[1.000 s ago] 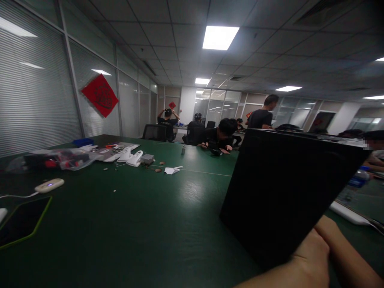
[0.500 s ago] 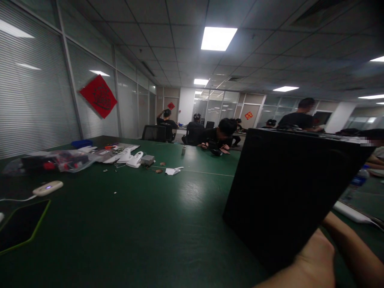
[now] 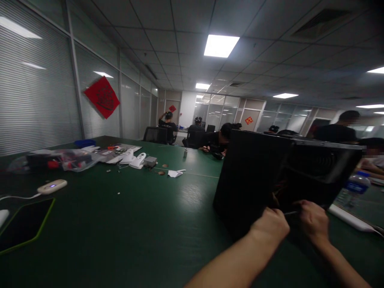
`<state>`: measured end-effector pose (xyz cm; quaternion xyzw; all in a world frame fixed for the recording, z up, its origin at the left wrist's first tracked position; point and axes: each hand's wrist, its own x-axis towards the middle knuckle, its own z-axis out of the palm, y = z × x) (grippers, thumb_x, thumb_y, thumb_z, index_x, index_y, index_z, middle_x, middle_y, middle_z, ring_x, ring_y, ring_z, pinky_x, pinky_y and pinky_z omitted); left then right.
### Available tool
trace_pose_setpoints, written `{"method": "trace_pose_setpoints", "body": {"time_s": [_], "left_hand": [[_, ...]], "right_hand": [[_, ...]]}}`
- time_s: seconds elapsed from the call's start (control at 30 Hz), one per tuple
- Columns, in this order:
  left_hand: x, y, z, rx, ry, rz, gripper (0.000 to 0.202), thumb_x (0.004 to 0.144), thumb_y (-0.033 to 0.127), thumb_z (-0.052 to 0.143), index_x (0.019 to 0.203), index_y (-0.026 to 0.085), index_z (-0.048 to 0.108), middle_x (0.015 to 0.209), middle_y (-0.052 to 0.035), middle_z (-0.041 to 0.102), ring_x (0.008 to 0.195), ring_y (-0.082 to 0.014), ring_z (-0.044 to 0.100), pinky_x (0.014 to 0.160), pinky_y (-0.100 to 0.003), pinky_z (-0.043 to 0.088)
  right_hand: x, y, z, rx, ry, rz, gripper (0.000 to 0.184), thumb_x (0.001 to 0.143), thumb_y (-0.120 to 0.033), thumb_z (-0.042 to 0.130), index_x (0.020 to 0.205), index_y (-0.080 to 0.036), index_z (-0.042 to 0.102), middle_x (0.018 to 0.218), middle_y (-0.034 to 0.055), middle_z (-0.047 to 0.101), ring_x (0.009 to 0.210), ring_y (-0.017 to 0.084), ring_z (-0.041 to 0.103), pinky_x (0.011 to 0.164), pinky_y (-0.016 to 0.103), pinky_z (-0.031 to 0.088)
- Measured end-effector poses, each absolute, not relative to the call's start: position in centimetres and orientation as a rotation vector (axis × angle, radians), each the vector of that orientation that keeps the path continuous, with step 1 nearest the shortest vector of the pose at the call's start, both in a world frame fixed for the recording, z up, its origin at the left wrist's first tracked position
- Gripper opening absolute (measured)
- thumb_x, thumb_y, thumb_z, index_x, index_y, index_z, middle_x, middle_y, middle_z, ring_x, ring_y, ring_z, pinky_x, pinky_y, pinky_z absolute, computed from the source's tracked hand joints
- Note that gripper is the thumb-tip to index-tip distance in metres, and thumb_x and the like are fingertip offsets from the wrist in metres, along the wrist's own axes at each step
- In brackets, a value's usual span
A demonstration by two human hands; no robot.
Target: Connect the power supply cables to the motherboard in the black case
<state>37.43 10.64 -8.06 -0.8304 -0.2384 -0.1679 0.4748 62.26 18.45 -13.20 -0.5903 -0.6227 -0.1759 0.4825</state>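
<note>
A black computer case stands at an angle on the right of the green table. It shows a plain dark panel on the left and an open side with a dim interior, where some wires are faintly visible. At the lower edge of that opening is my left hand, its fingers curled and closed on the case edge. My right hand is just to the right, also closed at the same edge. A thin pale line of the edge runs between the two hands. Both sets of fingertips are partly hidden.
On the left lie a phone with a green rim, a white device on a cable and a plastic bag. A bottle and a white bar are right of the case. Several people sit or stand farther back.
The case has turned, so its open side now shows beside the dark panel. Both hands have moved to the lower edge of the opening. The view has shifted slightly.
</note>
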Motion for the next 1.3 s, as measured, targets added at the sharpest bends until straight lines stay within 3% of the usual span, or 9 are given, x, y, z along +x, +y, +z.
{"method": "trace_pose_setpoints", "body": {"time_s": [0.1,0.2,0.43,0.63,1.0,1.3], "left_hand": [[33.4,11.4,-7.9,-2.148,-0.707,-0.447,0.018,0.092,0.011,0.055,0.085,0.002,0.069,0.060,-0.0080,0.057,0.046,-0.0149,0.057,0.042,-0.021,0.041],[29.6,11.8,-7.7,-2.257,-0.719,-0.479,0.020,0.093,0.013,0.051,0.090,0.003,0.068,0.063,-0.0088,0.059,0.051,-0.0163,0.061,0.048,-0.024,0.046],[20.2,11.3,-7.1,-2.432,-0.797,-0.501,0.024,0.098,0.033,0.055,0.096,0.011,0.062,0.080,-0.0140,0.070,0.064,-0.0242,0.070,0.053,-0.033,0.054],[12.6,9.7,-5.8,-2.397,-0.866,-0.416,0.022,0.100,0.033,0.051,0.100,0.014,0.061,0.086,-0.0093,0.072,0.071,-0.0238,0.073,0.058,-0.033,0.054],[0.0,6.0,-4.9,-2.180,-0.947,-0.426,0.027,0.103,0.027,0.045,0.089,0.018,0.067,0.075,-0.0029,0.071,0.061,-0.0196,0.068,0.058,-0.032,0.047],[-8.0,3.1,-4.7,-2.071,-1.209,-0.423,0.045,0.102,0.045,0.043,0.086,0.022,0.078,0.077,-0.0041,0.078,0.065,-0.0200,0.070,0.063,-0.032,0.049]], "right_hand": [[60.1,19.2,-14.5,-1.317,-1.500,-0.617,0.030,0.079,-0.033,0.039,0.060,-0.025,0.062,0.066,0.0140,0.064,0.064,0.028,0.059,0.073,0.046,0.044],[57.2,18.9,-14.9,-1.265,-1.468,-0.715,0.032,0.081,-0.034,0.039,0.061,-0.024,0.061,0.059,0.0096,0.058,0.059,0.025,0.052,0.071,0.043,0.037],[48.5,15.4,-14.7,-1.227,-1.564,-0.797,0.031,0.087,-0.036,0.039,0.071,-0.024,0.063,0.070,0.0070,0.065,0.071,0.025,0.055,0.080,0.042,0.029],[39.8,12.3,-12.8,-1.201,-1.583,-0.745,0.036,0.097,-0.032,0.040,0.071,-0.022,0.063,0.074,0.0048,0.066,0.079,0.022,0.055,0.086,0.041,0.028],[25.7,8.5,-10.7,-1.157,-1.698,-0.483,0.032,0.103,-0.028,0.042,0.078,-0.021,0.061,0.083,0.0036,0.066,0.088,0.022,0.053,0.088,0.040,0.026],[17.5,7.2,-10.4,-1.078,-1.776,-0.296,0.022,0.099,-0.031,0.051,0.084,-0.022,0.063,0.089,0.0033,0.066,0.091,0.021,0.051,0.088,0.041,0.026]]}}
